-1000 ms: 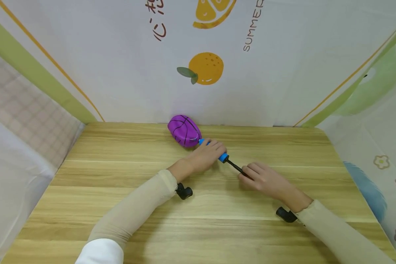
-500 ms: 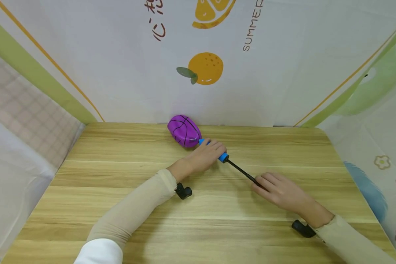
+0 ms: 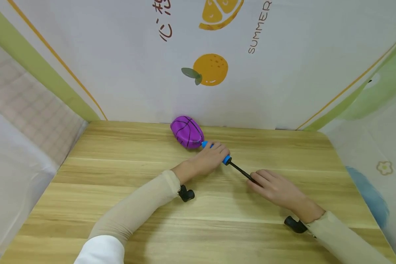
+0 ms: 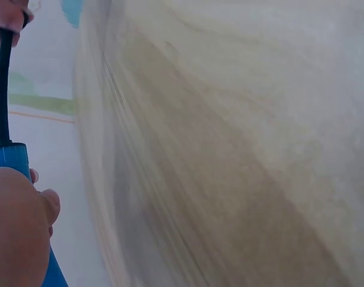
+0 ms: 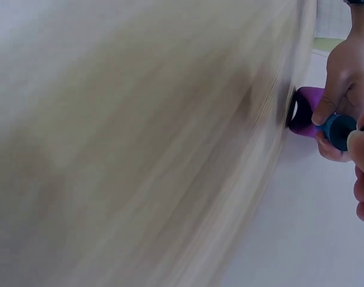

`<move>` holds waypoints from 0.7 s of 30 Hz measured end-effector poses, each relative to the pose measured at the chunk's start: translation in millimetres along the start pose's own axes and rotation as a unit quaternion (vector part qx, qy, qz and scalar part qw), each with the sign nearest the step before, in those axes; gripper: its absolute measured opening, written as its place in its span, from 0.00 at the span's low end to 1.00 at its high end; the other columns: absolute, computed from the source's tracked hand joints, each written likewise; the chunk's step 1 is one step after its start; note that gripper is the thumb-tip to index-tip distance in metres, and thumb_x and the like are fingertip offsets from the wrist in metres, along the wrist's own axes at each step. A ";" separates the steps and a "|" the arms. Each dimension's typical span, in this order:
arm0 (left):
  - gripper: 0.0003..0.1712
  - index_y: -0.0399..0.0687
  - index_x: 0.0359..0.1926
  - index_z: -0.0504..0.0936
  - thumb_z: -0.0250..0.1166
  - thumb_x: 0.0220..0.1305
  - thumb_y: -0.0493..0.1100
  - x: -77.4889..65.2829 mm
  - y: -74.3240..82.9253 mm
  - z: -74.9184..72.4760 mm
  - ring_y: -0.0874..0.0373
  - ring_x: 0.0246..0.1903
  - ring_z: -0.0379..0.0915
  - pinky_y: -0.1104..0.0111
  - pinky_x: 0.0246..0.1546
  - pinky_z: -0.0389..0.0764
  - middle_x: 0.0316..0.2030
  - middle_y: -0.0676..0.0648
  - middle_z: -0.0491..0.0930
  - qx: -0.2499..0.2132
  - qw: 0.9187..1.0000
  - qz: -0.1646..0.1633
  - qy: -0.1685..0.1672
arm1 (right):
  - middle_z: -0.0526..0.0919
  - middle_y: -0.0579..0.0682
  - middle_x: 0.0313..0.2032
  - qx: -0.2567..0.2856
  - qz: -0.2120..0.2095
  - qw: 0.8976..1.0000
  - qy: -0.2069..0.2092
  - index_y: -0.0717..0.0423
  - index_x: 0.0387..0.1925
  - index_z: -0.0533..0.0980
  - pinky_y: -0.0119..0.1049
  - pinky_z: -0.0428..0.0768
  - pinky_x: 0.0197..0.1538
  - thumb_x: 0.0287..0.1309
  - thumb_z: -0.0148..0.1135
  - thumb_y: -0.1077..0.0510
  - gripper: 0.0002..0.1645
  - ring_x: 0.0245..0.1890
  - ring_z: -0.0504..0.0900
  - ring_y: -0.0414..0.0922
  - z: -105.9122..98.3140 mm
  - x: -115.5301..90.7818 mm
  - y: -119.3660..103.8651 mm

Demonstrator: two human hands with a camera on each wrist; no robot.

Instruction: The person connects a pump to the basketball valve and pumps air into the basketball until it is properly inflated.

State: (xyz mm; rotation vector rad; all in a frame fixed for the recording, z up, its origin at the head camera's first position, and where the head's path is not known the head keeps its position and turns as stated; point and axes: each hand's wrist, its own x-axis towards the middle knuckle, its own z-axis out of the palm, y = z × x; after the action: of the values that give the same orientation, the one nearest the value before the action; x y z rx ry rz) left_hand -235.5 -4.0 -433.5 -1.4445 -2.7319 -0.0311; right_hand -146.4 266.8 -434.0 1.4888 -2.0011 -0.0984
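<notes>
Left hand [image 3: 208, 160] round a blue barrel [image 3: 226, 160], right hand [image 3: 273, 187] on the rod

The left hand is wrapped about the pump's barrel; the right hand grips the end of the black rod [image 3: 240, 169], which slants toward the near right corner of the surface [image 3: 118, 172]. At the pump's other end, the blue tip [image 3: 204, 144] meets a dented purple ball [image 3: 186, 132], left of centre by the far edge. Whether a needle is seated cannot be seen. Nothing grips the ball, so a hard push might shove it against the cloth [image 3: 135, 84] or work the tip loose; a crooked stroke might bend the slim rod. Print on the ball is too small to read, and no brand shows on the pump. The cloth reads "SUMMER", with the character 心 below another cut by the view's top
</notes>
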 end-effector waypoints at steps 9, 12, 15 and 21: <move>0.15 0.49 0.61 0.71 0.51 0.78 0.35 0.5 2.9 -3.3 0.50 0.67 0.62 0.52 0.71 0.60 0.60 0.48 0.72 -0.011 1.000 -0.011 0.001 | 0.79 0.56 0.39 0.004 0.007 1.000 -0.002 0.62 0.45 0.78 0.38 0.82 0.38 0.80 0.35 0.67 0.21 0.36 0.78 0.49 13.7 19.7 7.4; 0.14 0.49 0.60 0.71 0.51 0.78 0.35 0.8 3.9 -2.3 0.50 0.66 0.63 0.52 0.71 0.61 0.60 0.48 0.73 -0.010 1.000 -0.006 0.003 | 0.79 0.55 0.38 -0.006 0.000 1.000 0.007 0.62 0.44 0.78 0.37 0.82 0.38 0.80 0.36 0.68 0.20 0.35 0.78 0.49 18.1 26.0 9.8; 0.14 0.48 0.60 0.72 0.51 0.78 0.35 1.4 4.9 -1.0 0.50 0.66 0.64 0.52 0.70 0.62 0.59 0.48 0.73 -0.009 1.000 0.000 0.008 | 0.79 0.55 0.37 -0.020 -0.010 1.000 0.017 0.62 0.43 0.78 0.36 0.82 0.36 0.79 0.37 0.69 0.20 0.34 0.78 0.48 23.7 31.0 12.1; 0.14 0.48 0.60 0.72 0.51 0.78 0.34 2.8 6.0 -0.7 0.50 0.65 0.63 0.52 0.70 0.61 0.59 0.48 0.73 -0.011 1.000 0.004 0.011 | 0.79 0.56 0.37 -0.020 -0.006 1.000 0.010 0.62 0.41 0.78 0.37 0.82 0.38 0.78 0.36 0.68 0.20 0.34 0.78 0.49 34.2 36.1 16.0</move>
State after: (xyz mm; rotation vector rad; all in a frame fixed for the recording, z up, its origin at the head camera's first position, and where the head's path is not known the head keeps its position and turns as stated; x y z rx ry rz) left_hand -232.1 1.6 -432.7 -1.4519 -2.7169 -0.0770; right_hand -183.5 230.3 -438.6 1.4713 -1.9633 -0.1279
